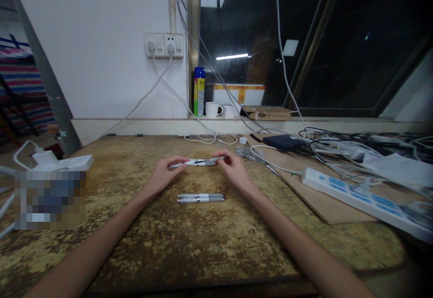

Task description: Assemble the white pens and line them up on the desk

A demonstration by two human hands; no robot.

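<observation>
The far pens (201, 162) lie between the 2 hands, above the worn surface (149, 244): the left grip (177, 162) pinches their left end, the right grip (221, 159) the right end. Their long axis runs side to side, gray barrel parts to the right. Nearer the wearer, 2 pens (201, 197) lie roughly parallel to them, dark tips right. Fingers cover the far pens' ends, so their exact count is unclear.

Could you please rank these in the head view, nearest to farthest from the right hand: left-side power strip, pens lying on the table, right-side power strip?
1. Lying pens, centre, closer to the person.
2. Right-side power strip, out to the right.
3. Left-side power strip, at the far left.
</observation>
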